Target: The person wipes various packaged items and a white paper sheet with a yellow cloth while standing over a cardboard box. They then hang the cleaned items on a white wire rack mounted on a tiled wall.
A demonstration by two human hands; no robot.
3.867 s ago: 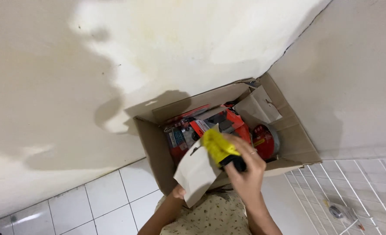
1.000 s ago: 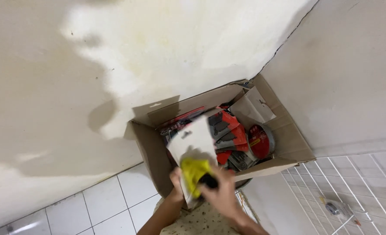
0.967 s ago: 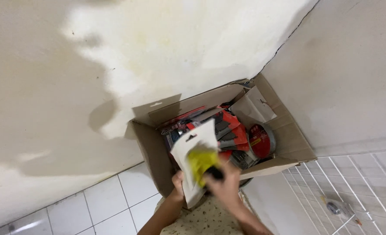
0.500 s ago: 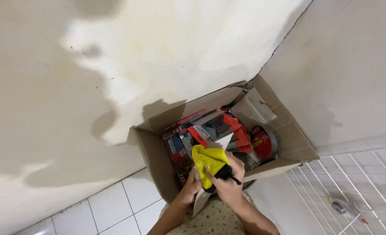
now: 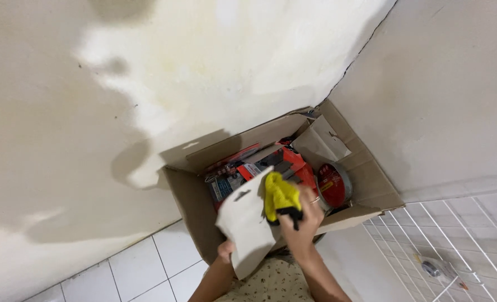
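Box [image 5: 195, 196] crammed; walls [image 5: 148, 84] close behind.

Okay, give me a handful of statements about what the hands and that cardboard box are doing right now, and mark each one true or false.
1. The right hand grips a yellow cloth. True.
2. The left hand holds a white card by its lower edge. True.
3. The cardboard box is closed and taped shut. False: its flaps stand open and packaged items show inside.
4. The roll of tape lies on the tiled floor outside the box. False: it sits inside the box, toward its right side.
5. Red and orange packages lie in the box behind the card. True.
6. The yellow cloth lies draped over the box's far flap. False: it is bunched in the right hand, against the card.
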